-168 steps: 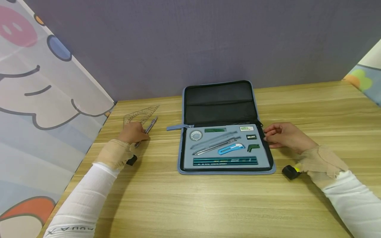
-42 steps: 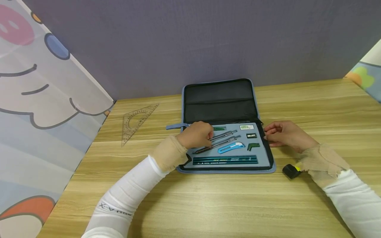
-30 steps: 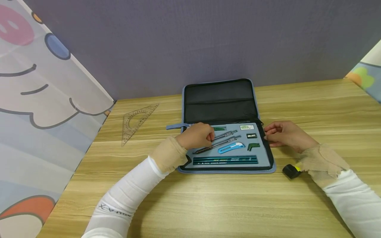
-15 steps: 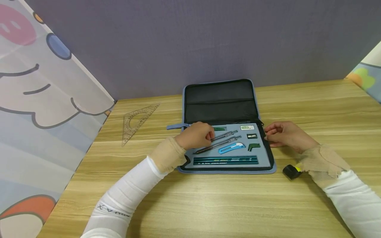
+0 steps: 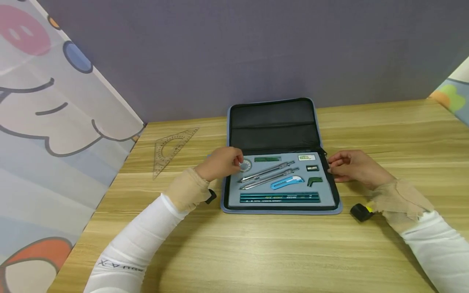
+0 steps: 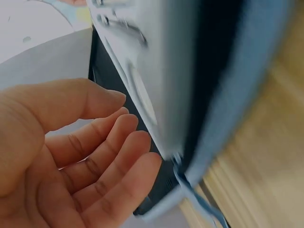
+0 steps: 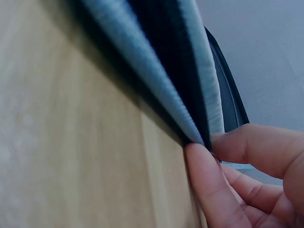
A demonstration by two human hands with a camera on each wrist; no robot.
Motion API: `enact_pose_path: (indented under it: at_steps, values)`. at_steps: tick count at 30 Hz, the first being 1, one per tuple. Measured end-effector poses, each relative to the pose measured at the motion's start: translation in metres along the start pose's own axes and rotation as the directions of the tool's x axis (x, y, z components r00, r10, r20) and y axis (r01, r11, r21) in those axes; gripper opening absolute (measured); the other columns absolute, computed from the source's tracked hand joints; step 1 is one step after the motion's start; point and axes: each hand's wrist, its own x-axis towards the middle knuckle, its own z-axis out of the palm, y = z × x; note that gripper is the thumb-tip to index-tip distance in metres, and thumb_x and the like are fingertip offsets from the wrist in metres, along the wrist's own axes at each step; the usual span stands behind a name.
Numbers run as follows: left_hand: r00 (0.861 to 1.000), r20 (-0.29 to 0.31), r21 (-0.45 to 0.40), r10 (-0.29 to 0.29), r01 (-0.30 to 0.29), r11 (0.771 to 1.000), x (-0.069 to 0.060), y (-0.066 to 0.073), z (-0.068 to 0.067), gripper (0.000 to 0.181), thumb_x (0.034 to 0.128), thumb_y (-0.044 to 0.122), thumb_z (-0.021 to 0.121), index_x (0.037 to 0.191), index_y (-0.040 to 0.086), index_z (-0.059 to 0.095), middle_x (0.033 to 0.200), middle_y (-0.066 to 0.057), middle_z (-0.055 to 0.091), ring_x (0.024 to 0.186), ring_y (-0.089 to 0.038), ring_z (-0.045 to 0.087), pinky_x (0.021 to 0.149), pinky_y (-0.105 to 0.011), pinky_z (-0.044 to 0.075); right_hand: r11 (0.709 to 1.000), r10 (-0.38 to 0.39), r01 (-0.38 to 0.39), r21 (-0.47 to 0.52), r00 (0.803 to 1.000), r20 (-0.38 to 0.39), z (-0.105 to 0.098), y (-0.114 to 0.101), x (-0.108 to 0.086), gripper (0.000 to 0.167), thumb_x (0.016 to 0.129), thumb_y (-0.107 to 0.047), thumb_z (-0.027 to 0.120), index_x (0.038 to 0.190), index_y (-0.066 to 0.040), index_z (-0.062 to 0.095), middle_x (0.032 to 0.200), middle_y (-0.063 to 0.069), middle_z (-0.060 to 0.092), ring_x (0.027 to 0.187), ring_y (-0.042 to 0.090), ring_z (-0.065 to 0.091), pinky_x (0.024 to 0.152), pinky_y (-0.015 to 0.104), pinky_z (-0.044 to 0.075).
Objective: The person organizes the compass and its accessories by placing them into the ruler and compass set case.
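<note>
Steady the case (image 5: 272,116), pinched at right by right hand (image 5: 358,167); lift left hand (image 5: 220,162), curved-fingered and empty, clear.

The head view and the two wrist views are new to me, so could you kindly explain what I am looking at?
There is no machine here: a person works with two bare hands. The head view comes from a camera worn on the head, looking forward and down. The other two come from cameras on the wrists, each looking at its own hand's work.

On the wooden table lie an open case and, to its left, a clear set square. The case holds drawing tools, including pencils and a blue cutter.

The right hand pinches the case's right edge, clearest in the right wrist view. The left hand, by the case's left side, has loosely curved fingers and holds nothing.
</note>
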Motion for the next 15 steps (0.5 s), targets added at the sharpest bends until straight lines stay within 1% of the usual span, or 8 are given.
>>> enact_pose_path:
  at_steps: [4, 8, 12, 15]
  values:
    - [0.999, -0.038, 0.019, -0.039, 0.040, 0.999, -0.007, -0.019, -0.007, 0.013, 0.0819, 0.005, 0.064, 0.095, 0.002, 0.064, 0.086, -0.006, 0.066, 0.078, -0.019, 0.060, 0.075, -0.033, 0.048, 1.000, 0.005, -0.005, -0.005, 1.000, -0.002, -0.001, 0.000, 0.000, 0.037, 0.089, 0.001, 0.057, 0.120, 0.016, 0.041, 0.091, 0.006, 0.057, 0.076, 0.005, 0.061, 0.069, 0.028, 0.055]
    - [0.994, -0.055, 0.013, -0.098, 0.099, 0.995, -0.014, -0.039, -0.016, 0.016, 0.0813, 0.005, 0.064, 0.096, 0.000, 0.065, 0.090, -0.010, 0.067, 0.084, -0.024, 0.062, 0.077, -0.038, 0.049, 1.000, 0.001, -0.001, 0.010, 1.000, 0.006, -0.002, 0.000, 0.000, 0.038, 0.089, 0.001, 0.057, 0.120, 0.017, 0.040, 0.091, 0.006, 0.056, 0.077, 0.005, 0.061, 0.069, 0.028, 0.055]
    - [0.984, -0.057, -0.011, -0.168, 0.167, 0.986, -0.021, -0.059, -0.025, 0.019, 0.0823, 0.004, 0.063, 0.100, -0.003, 0.064, 0.093, -0.014, 0.067, 0.085, -0.028, 0.062, 0.077, -0.041, 0.048, 1.000, 0.001, -0.002, 0.018, 1.000, 0.006, -0.002, 0.000, -0.001, 0.038, 0.089, 0.002, 0.057, 0.120, 0.017, 0.040, 0.090, 0.005, 0.057, 0.077, 0.005, 0.061, 0.069, 0.029, 0.055]
    - [0.974, -0.046, -0.031, -0.223, 0.222, 0.975, -0.025, -0.073, -0.033, 0.022, 0.0831, 0.003, 0.062, 0.104, -0.006, 0.062, 0.097, -0.018, 0.065, 0.088, -0.030, 0.062, 0.078, -0.042, 0.048, 1.000, 0.005, -0.005, 0.019, 1.000, 0.004, -0.001, 0.000, -0.001, 0.037, 0.089, 0.002, 0.057, 0.119, 0.017, 0.041, 0.089, 0.004, 0.057, 0.076, 0.006, 0.061, 0.069, 0.029, 0.055]
